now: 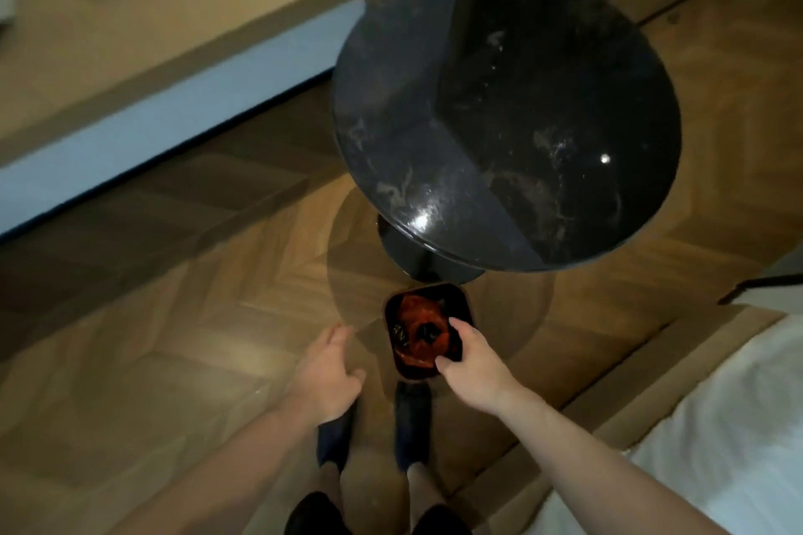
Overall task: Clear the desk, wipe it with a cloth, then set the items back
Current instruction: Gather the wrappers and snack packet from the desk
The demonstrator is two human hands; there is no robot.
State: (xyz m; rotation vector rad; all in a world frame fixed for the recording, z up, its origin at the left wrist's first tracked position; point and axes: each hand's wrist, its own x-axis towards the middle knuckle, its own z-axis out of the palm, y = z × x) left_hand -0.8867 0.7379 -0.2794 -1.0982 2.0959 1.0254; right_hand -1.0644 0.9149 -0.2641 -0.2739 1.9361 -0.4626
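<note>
A round black marble table (pixel 504 117) stands ahead of me, its glossy top showing reflections and nothing on it. Below its near edge, over the wooden floor, my right hand (pixel 473 365) grips the right rim of a small black square tray (pixel 395 313) that holds red-orange packets (pixel 419 330). My left hand (pixel 326 374) hovers to the left of the tray, fingers loosely spread, apart from it and holding nothing. No cloth is in view.
The table's black pedestal base (pixel 430 252) stands right behind the tray. My two feet in dark shoes (pixel 373 426) are just below the hands. A bed with white sheets (pixel 717 439) fills the lower right. A wall with a pale baseboard (pixel 174 113) runs along the left.
</note>
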